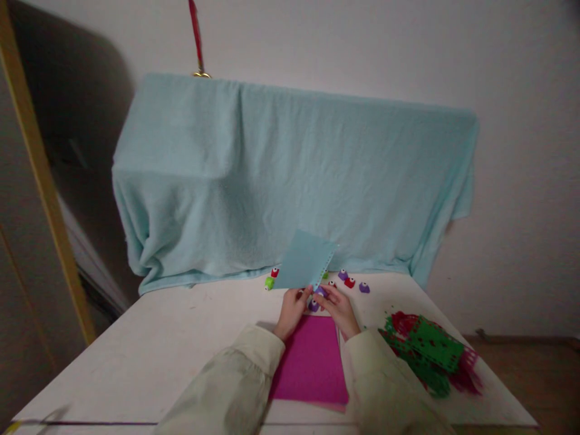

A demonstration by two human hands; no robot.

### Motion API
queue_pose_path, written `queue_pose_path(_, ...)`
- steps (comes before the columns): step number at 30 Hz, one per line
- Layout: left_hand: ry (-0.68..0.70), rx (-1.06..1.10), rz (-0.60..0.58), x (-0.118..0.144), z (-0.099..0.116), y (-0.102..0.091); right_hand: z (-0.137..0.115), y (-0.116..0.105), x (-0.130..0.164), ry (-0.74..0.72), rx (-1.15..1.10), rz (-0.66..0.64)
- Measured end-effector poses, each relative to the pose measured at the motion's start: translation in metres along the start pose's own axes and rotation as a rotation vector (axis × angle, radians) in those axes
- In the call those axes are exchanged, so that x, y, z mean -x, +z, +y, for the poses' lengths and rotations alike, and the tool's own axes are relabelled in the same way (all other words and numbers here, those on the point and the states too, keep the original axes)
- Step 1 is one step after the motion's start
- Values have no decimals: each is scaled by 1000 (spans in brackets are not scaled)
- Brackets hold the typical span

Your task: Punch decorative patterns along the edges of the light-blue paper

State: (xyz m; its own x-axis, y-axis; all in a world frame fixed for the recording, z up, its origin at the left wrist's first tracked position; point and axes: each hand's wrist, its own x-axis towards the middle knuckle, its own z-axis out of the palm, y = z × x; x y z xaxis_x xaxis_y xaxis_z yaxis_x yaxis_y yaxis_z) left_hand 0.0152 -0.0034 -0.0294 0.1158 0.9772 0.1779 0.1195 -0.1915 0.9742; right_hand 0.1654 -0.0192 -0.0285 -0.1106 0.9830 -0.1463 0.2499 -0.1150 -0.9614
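left grip [290, 315]: pinching blue sheet [301, 263] by lower corner | right grip [339, 309]: beside it, pinch can't tell | magenta paper [312, 365]: just below grips

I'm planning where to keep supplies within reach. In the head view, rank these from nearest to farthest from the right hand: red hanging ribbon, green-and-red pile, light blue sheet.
From the right hand:
1. Light blue sheet: its lower corner is right by the fingertips.
2. Green-and-red pile: on the table's right side.
3. Red hanging ribbon: upper left, above the draped cloth.
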Motion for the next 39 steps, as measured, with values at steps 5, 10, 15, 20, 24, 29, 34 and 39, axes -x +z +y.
queue_pose_path(5,3,-3,-13,0,0,-1,-5,-1,3,5,-35,1)
queue_pose_path(10,13,42,-36,1,2,-1,-9,-1,5,28,-50,14)
queue_pose_path(15,-16,86,-81,2,2,1,-5,0,2,3,-76,18)
queue_pose_path(20,-59,84,-97,2,-1,2,3,-1,-2,15,-69,28)
queue_pose_path(24,-38,18,-97,2,0,2,8,-3,-4,23,-24,9)
queue_pose_path(29,-59,-35,-104,0,-3,3,12,-3,-4,6,48,-15)
queue_pose_path(34,-39,-49,-104,-1,-8,4,11,-3,-2,-2,94,-17)
queue_pose_path(39,-41,-98,-96,-1,-14,6,5,-2,0,28,105,-23)
